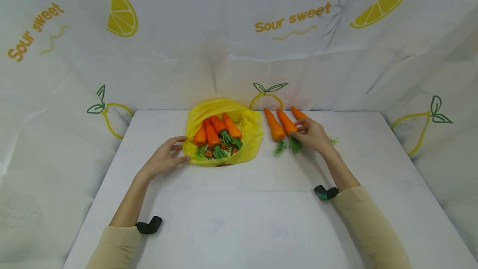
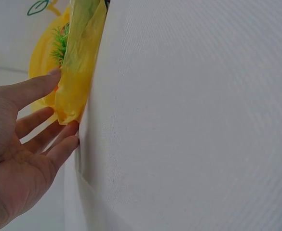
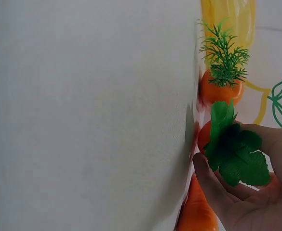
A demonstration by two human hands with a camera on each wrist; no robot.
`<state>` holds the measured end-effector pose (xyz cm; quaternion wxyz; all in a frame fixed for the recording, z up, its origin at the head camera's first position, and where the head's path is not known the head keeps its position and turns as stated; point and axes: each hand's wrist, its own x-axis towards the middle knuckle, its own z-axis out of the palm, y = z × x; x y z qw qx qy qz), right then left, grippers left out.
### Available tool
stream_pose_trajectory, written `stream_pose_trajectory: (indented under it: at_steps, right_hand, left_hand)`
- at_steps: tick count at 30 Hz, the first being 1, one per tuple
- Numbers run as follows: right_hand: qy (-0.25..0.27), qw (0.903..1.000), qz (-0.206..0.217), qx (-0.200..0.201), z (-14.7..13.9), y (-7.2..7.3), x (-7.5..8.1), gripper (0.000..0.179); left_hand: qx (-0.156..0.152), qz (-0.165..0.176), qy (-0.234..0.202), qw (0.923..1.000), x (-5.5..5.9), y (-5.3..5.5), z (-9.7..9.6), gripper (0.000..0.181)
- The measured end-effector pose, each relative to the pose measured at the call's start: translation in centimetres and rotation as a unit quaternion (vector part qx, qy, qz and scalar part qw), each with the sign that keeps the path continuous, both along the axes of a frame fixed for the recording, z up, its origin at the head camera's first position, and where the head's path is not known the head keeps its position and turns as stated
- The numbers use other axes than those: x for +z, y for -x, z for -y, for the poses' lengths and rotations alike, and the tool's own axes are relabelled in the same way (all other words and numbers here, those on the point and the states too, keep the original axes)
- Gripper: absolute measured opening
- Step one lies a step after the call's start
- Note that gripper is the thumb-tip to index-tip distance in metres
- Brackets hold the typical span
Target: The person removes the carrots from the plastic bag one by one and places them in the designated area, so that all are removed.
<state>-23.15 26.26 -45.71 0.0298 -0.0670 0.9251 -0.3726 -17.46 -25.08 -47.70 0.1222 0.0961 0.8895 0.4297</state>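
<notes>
A yellow plastic bag [image 1: 254,130] lies with its mouth towards me, and several orange carrots [image 1: 213,136] with green tops are inside. My left hand [image 1: 164,159] touches the bag's left edge; in the left wrist view its thumb and loosely spread fingers rest against the yellow plastic. Right of the bag are three more carrots. With its thumb and fingers, my right hand [image 1: 313,137] grips the middle carrot [image 1: 286,122] near its leafy top [image 3: 242,159]. The left carrot [image 1: 274,125] lies beside it, and the right carrot [image 1: 298,113] is partly hidden behind the hand.
All of this sits along the back edge of a white table [image 1: 239,219]. Behind it hangs a white cloth [image 1: 186,53] with lemon prints, which also covers both sides. Black wrist devices [image 1: 149,225] are on both forearms.
</notes>
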Motion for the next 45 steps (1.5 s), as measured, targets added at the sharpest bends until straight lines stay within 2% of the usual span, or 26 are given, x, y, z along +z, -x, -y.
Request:
stream_pose_trajectory:
  at_steps: [10,19,32,45]
  right_hand:
    - [-0.01,0.9999,-0.001,-0.004,0.0,0.4,-0.3,0.045]
    - [-0.017,0.9994,0.018,-0.025,-0.1,0.3,0.8,0.046]
    - [0.01,0.999,-0.042,-0.013,0.3,0.3,1.9,0.042]
    - [0.044,0.9978,-0.046,0.017,3.1,0.1,3.5,0.044]
  left_hand:
    - [0.001,0.003,-0.009,1.0,0.0,-0.1,0.0,0.076]
    - [0.001,0.002,-0.006,1.0,0.0,-0.1,0.0,0.076]
    - [0.003,0.005,-0.008,0.9999,0.0,0.0,0.1,0.076]
    - [0.006,0.007,-0.008,0.9999,0.0,-0.1,0.0,0.076]
